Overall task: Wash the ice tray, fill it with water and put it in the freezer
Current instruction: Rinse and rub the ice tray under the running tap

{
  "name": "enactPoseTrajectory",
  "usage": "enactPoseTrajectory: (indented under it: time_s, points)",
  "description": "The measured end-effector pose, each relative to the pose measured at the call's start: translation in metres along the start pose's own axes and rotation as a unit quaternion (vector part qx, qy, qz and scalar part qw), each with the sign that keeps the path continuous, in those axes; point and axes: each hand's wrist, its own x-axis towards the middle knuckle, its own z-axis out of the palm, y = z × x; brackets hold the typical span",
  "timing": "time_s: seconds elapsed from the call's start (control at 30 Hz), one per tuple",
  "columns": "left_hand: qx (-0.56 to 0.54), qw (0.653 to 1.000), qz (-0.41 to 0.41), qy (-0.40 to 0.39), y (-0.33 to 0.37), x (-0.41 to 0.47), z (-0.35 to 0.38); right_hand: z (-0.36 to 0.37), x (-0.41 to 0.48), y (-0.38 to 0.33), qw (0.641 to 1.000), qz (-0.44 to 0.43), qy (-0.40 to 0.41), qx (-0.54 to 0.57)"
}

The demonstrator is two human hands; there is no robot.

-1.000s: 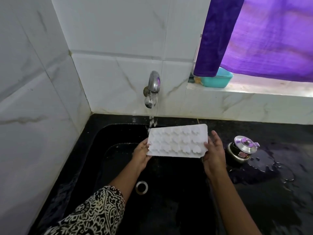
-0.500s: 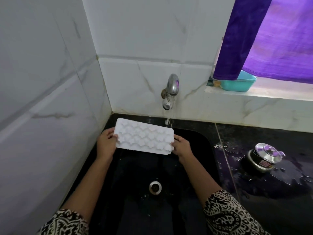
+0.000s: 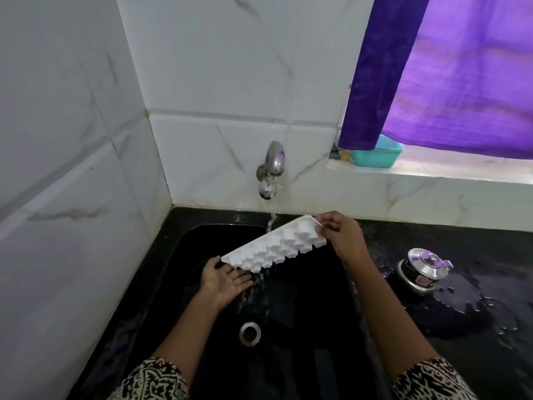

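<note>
A white ice tray (image 3: 274, 246) hangs tilted over the black sink (image 3: 184, 243), its bumpy underside facing me and its right end higher. Water runs from the steel wall tap (image 3: 271, 168) onto the tray's far side and streams off its lower edge. My right hand (image 3: 340, 235) pinches the tray's upper right corner. My left hand (image 3: 223, 280) lies palm up under the tray's lower left end, fingers spread, touching or just below it.
The sink drain (image 3: 249, 333) lies below the tray. A small steel lidded pot (image 3: 422, 269) stands on the wet black counter to the right, beside a puddle. A teal tub (image 3: 375, 153) sits on the window ledge behind a purple curtain (image 3: 450, 73). White tiled walls close the left and back.
The tray was held flat by both ends, cavities up; now it is tipped with its underside towards me, right end raised. My left hand has let go of the end and opened beneath it.
</note>
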Motion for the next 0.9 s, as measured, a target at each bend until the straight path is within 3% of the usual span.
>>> enactPoseTrajectory:
  time_s: [0.17,0.33,0.5,0.7,0.83,0.9]
  points:
    - [-0.037,0.998,0.05,-0.014,-0.006,0.009,0.031,-0.023,-0.015,0.028,0.993,-0.015,-0.012,0.12]
    - [-0.028,0.987,0.153,-0.039,0.003,-0.002,0.024,-0.011,-0.011,0.049,0.995,0.01,0.0,0.101]
    - [-0.027,0.97,0.24,-0.001,0.032,-0.009,-0.011,0.04,0.003,0.046,0.992,0.04,-0.052,0.112]
    - [-0.054,0.957,0.284,0.028,0.046,-0.025,-0.043,0.077,0.048,0.024,0.989,0.133,-0.035,0.051]
    - [-0.062,0.953,0.294,0.042,0.038,-0.033,-0.059,0.101,0.099,-0.011,0.972,0.201,-0.122,0.007]
    - [-0.061,0.953,0.293,0.046,0.036,-0.038,-0.064,0.113,0.116,-0.025,0.954,0.251,-0.155,0.057]
